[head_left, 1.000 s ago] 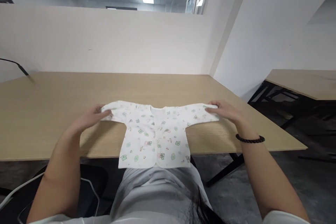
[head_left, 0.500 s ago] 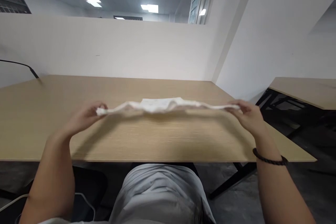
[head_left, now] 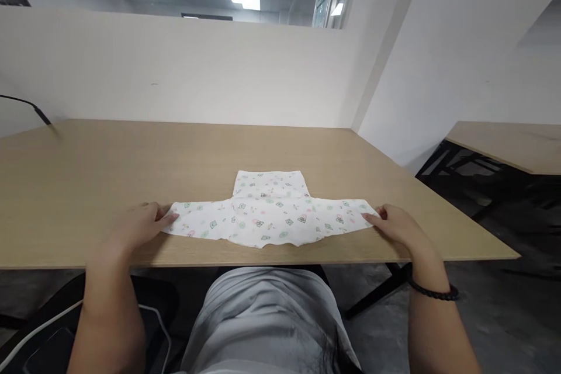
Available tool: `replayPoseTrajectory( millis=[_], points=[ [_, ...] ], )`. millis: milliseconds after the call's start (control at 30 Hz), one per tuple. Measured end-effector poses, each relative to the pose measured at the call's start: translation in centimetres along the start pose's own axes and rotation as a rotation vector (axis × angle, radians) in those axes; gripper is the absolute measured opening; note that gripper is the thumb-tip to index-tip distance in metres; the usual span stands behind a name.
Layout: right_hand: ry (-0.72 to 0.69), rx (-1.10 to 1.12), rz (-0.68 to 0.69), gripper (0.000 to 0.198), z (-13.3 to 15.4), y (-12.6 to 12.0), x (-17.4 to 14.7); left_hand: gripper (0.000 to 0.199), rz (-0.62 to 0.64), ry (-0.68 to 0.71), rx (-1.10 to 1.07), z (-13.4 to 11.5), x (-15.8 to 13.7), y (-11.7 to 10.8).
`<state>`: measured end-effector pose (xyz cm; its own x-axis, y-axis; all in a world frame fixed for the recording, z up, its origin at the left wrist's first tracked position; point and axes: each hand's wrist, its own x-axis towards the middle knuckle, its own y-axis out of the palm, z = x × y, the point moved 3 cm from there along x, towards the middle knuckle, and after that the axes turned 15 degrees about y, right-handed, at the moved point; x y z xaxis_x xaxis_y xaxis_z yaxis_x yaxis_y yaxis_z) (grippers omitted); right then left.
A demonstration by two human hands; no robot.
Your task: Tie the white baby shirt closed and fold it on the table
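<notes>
A small white baby shirt (head_left: 276, 219) with a green, pink and dark print lies spread on the wooden table (head_left: 184, 152). Its sleeves stretch out to both sides, its body section points away from me, and the edge nearest me is wavy. At the left cuff, my left hand (head_left: 142, 225) pinches the cloth between thumb and fingers. My right hand (head_left: 397, 225) grips the other cuff the same way, thumb on top. A dark braided bracelet (head_left: 432, 290) circles my right wrist.
A white wall (head_left: 210, 70) with a window above stands behind the table. A black cable (head_left: 41, 114) reaches the table's far left. Another table (head_left: 508, 143) stands at the right. A white cord (head_left: 44, 327) runs below the table at the lower left.
The shirt has come down from above the table and now lies flat, its print visible. Both hands moved lower and nearer to me, still holding the cuffs.
</notes>
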<state>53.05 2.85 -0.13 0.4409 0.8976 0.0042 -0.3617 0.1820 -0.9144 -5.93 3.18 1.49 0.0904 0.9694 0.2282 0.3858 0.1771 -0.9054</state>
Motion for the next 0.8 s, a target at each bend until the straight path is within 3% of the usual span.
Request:
replayPoseTrajectory(
  millis=[100, 200, 267, 333, 400, 433, 500, 600, 733, 767, 800],
  points=[
    [0.015, -0.006, -0.095, 0.021, 1.4, 0.2, -0.3, 0.029, 0.084, 0.024, 0.092, -0.4, -0.4, 0.8],
    [-0.002, 0.186, -0.27, 0.013, 4.5, -0.9, -1.8, 0.025, -0.046, -0.049, 0.046, -1.8, -0.6, 0.4],
    [-0.084, 0.441, -0.357, 0.023, 7.6, -1.6, -3.9, 0.023, -0.151, -0.115, -0.012, -2.7, -0.7, 0.0],
    [-0.261, 0.696, -0.229, 0.04, 11.2, -1.6, -6.4, 0.021, -0.235, -0.16, -0.083, -3.2, -0.7, -0.2],
    [-0.52, 0.683, 0.104, 0.064, 14.4, -0.8, -9.3, 0.018, -0.267, -0.193, -0.176, -3.3, -0.7, -0.1],
    [-0.578, 0.664, 0.168, 0.078, 15.2, -0.7, -10.4, 0.017, -0.27, -0.205, -0.216, -3.3, -0.6, 0.0],
    [-0.591, 0.717, 0.184, 0.089, 15.4, -0.5, -11.7, 0.016, -0.275, -0.209, -0.249, -3.4, -0.5, 0.1],
    [-0.47, 0.892, 0.064, 0.076, 13.2, -0.5, -11.2, 0.023, -0.417, -0.152, -0.211, -5.2, -0.2, -0.2],
    [-0.331, 0.965, 0.009, 0.063, 10.9, 0.4, -9.7, 0.034, -0.654, 0.053, -0.332, -11.4, 0.1, 0.4],
    [-0.323, 0.963, 0.017, 0.062, 10.8, 0.7, -9.6, 0.04, -0.633, 0.144, -0.422, -13.3, 0.0, 0.8],
    [-0.324, 0.957, 0.025, 0.062, 10.8, 0.9, -9.5, 0.047, -0.516, 0.281, -0.515, -15.3, -0.1, 1.4]
  ],
)
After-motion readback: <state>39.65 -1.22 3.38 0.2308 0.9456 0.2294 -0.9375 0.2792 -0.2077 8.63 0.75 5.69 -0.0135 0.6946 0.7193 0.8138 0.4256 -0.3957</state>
